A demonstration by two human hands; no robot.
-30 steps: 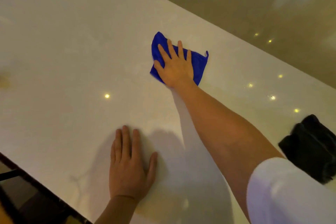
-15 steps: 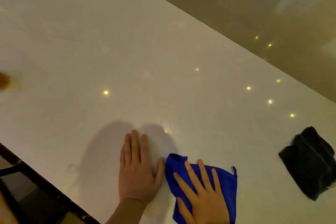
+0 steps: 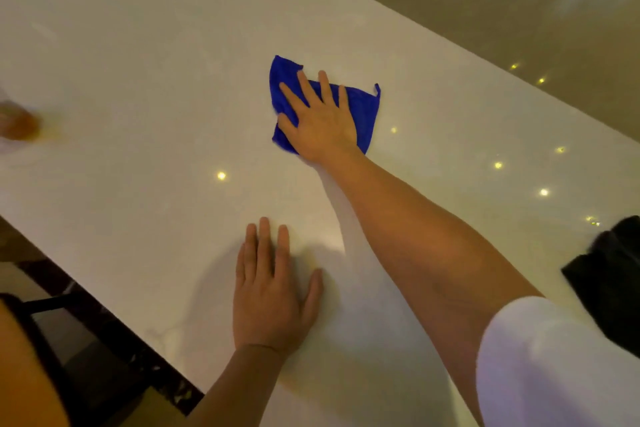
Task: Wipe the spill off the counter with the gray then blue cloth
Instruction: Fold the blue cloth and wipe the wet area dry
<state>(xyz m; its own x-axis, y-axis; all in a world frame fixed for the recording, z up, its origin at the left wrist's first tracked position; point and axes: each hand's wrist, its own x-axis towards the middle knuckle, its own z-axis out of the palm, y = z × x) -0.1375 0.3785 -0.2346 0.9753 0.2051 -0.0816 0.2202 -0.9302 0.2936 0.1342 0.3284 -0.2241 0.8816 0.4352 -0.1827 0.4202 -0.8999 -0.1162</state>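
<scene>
A bright blue cloth (image 3: 363, 111) lies spread on the white glossy counter (image 3: 138, 80), far from me near the middle. My right hand (image 3: 320, 123) presses flat on it with the fingers spread and the arm stretched out. Closer to me, my left hand (image 3: 270, 295) rests palm down on the bare counter and holds nothing. The dark gray cloth (image 3: 613, 284) lies bunched at the right edge of the view, apart from both hands. I cannot make out any liquid on the surface.
A blurred orange-brown object (image 3: 17, 125) sits on the counter at the far left. The counter's near edge (image 3: 114, 305) runs diagonally at lower left over dark floor. Its far edge borders a shiny tan floor (image 3: 485, 10). Ceiling lights reflect as small bright spots.
My right hand has pushed the blue cloth away from me, from beside my left hand out to the counter's middle. The left hand has stayed in place.
</scene>
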